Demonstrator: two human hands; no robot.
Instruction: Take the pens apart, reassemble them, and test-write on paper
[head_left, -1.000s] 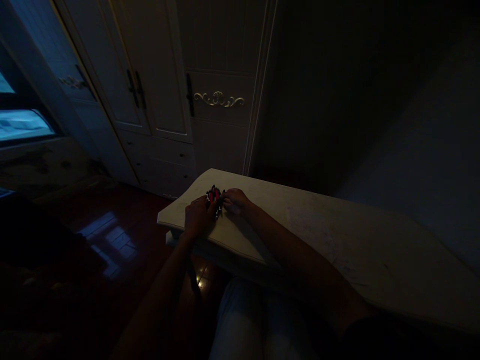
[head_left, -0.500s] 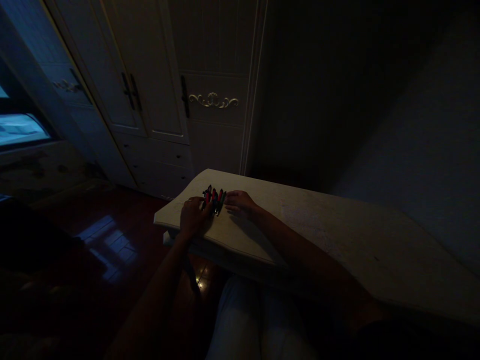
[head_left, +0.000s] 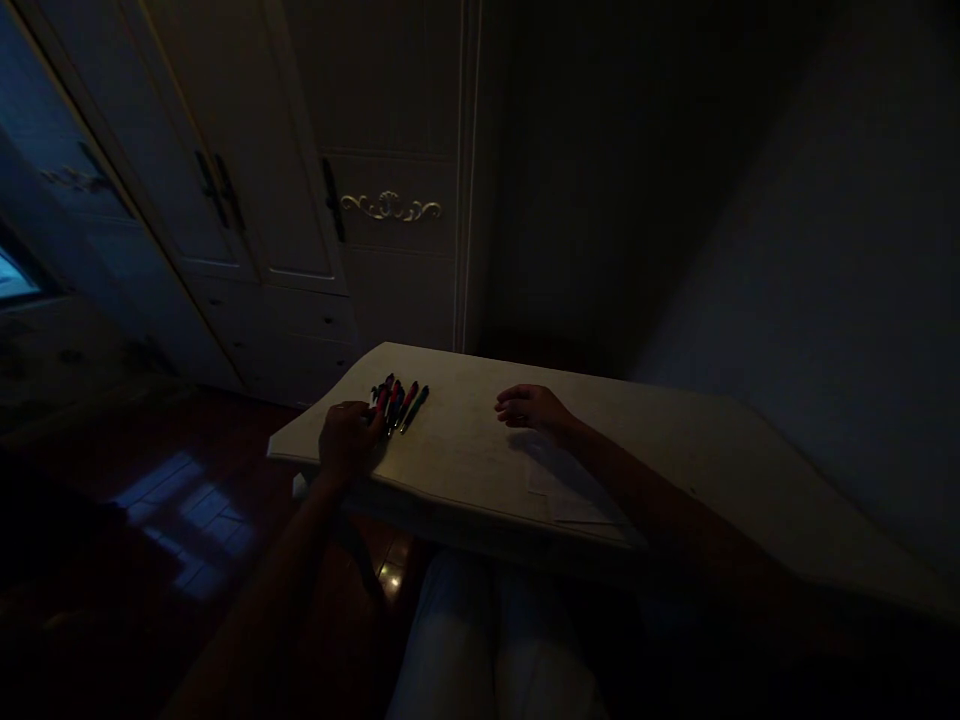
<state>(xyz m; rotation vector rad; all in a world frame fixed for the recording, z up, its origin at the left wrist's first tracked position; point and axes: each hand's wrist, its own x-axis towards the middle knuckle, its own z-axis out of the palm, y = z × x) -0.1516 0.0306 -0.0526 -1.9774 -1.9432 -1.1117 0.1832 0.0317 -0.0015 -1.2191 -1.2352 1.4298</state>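
Several pens, with red, dark and green bodies, lie in a close bunch on the pale tabletop near its left end. Against the left side of the bunch rests my left hand, its thumb by the pens and its fingers apart; whether it touches them is hard to make out in the dim light. My right hand is over the table to the right of the pens, clear of them. Its fingers are loosely bent and apart, with nothing seen in them. Pale paper sheets lie under my right forearm.
A wardrobe with dark handles and a gilt ornament stands behind the table. A grey wall is on the right. Below at left, the dark red floor reflects window light. My legs are under the table's front edge.
My right hand has left the side of the pens and moved right across the table. The left hand stays by the bunch. The view has turned right, and the paper sheets show more plainly.
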